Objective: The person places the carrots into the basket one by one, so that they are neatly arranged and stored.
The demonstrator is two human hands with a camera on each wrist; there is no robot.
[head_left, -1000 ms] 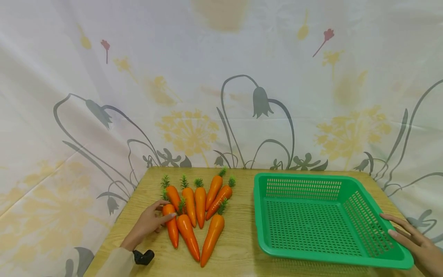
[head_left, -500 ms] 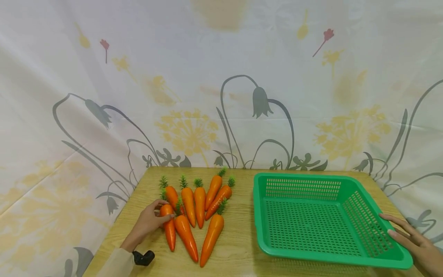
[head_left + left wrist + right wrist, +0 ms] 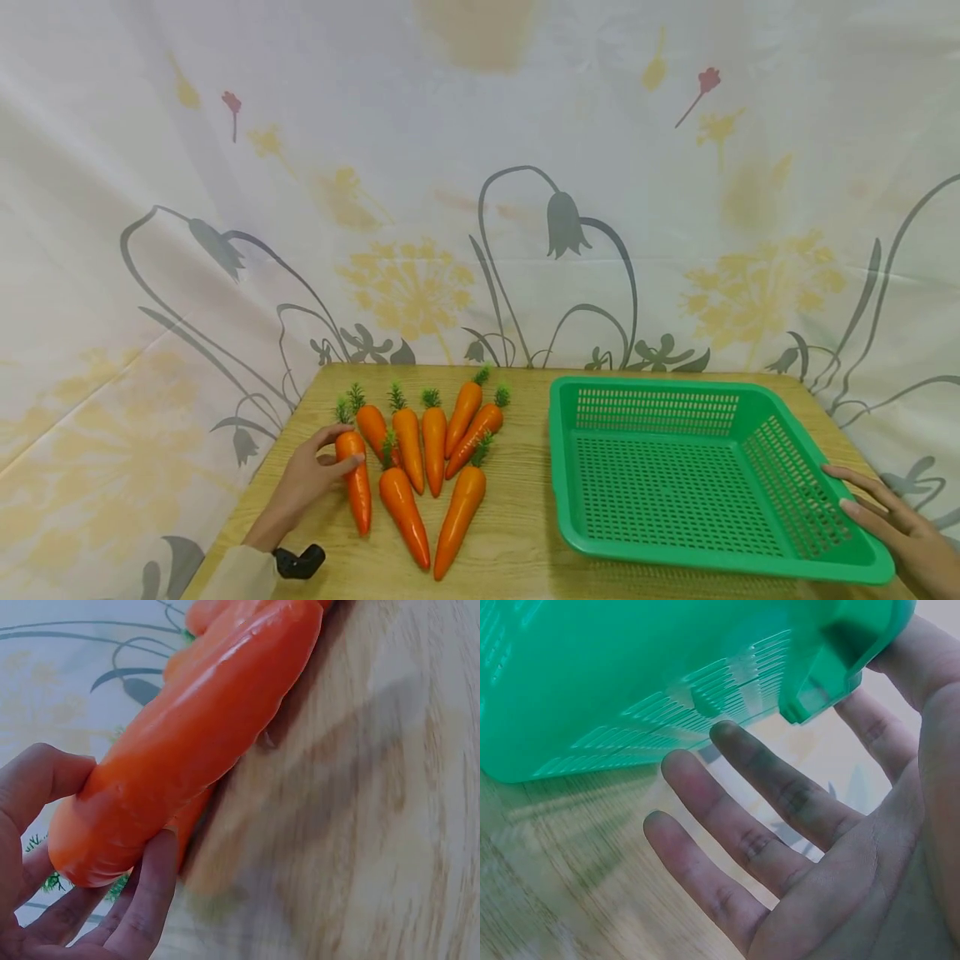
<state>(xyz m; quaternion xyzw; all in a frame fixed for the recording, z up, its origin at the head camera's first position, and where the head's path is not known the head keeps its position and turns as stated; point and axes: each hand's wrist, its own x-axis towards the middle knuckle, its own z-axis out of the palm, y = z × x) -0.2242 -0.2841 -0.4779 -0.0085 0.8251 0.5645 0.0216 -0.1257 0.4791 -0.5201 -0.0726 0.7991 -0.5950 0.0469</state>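
My left hand (image 3: 306,477) pinches an orange carrot (image 3: 357,497) near its leafy green top. In the left wrist view, thumb and fingers press opposite sides of the thick end of that carrot (image 3: 195,742), and a shadow falls on the wood beside it. Several more carrots (image 3: 407,446) lie just right of this hand, tips toward me. At the far right, my right hand (image 3: 903,525) touches the rim of a green plastic basket (image 3: 558,467). The right wrist view shows thumb and index at the rim, their tips hidden, and the other fingers (image 3: 735,847) stretched out below, apart from the wall.
The basket's perforated floor (image 3: 675,492) shows no carrots on it. A wooden table (image 3: 517,500) carries everything, with bare wood between carrots and basket. A flower-printed curtain (image 3: 420,167) rises behind and at both sides.
My left hand has drawn its carrot left, away from the neighbouring carrots, and appears to have raised it slightly. The right hand and the basket have stayed put.
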